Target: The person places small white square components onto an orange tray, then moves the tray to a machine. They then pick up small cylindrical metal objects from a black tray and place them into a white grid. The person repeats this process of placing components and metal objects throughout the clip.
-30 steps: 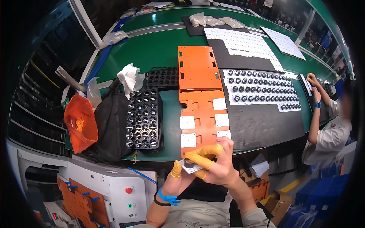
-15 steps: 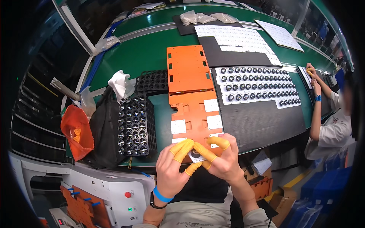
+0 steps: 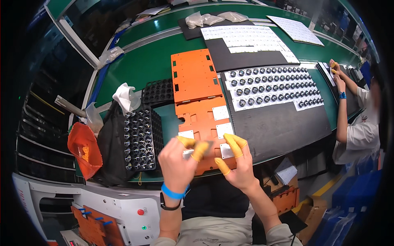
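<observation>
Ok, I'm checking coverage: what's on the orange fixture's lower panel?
White square plates show on the lower panel; the left hand covers part of it, hiding whatever lies beneath.

Small print point(image 3: 211, 241) on the shirt point(image 3: 223, 228) is illegible.

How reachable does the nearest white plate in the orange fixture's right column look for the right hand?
Probably yes: the right hand looks empty, thumb and fingers apart, right by that white plate on the orange fixture, with nothing visible lying on it.

The left hand point(image 3: 177, 162) curls inward, fingers point(image 3: 200, 151) blurred; the right hand point(image 3: 241, 171) parts thumb point(image 3: 223, 166) from fingertips point(image 3: 230, 141); both forearms point(image 3: 262, 205) extend forward
</observation>
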Demonstrator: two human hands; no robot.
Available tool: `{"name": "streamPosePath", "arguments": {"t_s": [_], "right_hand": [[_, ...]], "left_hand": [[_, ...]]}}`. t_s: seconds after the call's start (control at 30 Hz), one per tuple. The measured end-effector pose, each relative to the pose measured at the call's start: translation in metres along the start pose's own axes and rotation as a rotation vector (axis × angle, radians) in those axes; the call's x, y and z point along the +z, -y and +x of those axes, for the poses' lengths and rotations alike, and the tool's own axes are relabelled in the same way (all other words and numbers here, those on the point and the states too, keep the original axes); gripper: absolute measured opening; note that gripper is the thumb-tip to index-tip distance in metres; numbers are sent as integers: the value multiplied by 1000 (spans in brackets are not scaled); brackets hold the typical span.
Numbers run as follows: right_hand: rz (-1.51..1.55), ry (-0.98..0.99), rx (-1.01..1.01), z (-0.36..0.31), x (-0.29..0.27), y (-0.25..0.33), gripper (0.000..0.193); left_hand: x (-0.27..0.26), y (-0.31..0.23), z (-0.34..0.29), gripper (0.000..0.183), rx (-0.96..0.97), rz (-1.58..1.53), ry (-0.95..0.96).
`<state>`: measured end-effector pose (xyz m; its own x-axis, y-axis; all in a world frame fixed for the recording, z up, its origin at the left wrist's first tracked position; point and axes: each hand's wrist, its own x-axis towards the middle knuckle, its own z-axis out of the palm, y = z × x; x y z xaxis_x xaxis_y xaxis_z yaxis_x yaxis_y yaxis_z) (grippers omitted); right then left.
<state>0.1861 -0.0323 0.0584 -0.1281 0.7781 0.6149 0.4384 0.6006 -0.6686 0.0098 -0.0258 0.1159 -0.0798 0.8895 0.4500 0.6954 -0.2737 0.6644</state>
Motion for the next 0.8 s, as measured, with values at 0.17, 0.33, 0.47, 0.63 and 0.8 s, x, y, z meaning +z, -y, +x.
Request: {"name": "streamPosePath", "arguments": {"t_s": [0.17, 0.33, 0.47, 0.63, 0.8], "right_hand": [[-60, 85, 3, -13, 7, 1, 66], [-242, 147, -12, -21, 16, 2, 66], [-266, 186, -8, -19, 15, 2, 65], [-274, 189, -2, -19, 15, 0, 64], [-285, 187, 8, -20, 15, 2, 64]], "left_hand": [[3, 8, 32, 34, -254, 294, 1], [16, 36, 53, 34, -332, 444, 11], [30, 50, 61, 30, -357, 522, 45], [36, 68, 67, 23, -347, 605, 74], [33, 65, 68, 22, -377, 636, 122]]}}
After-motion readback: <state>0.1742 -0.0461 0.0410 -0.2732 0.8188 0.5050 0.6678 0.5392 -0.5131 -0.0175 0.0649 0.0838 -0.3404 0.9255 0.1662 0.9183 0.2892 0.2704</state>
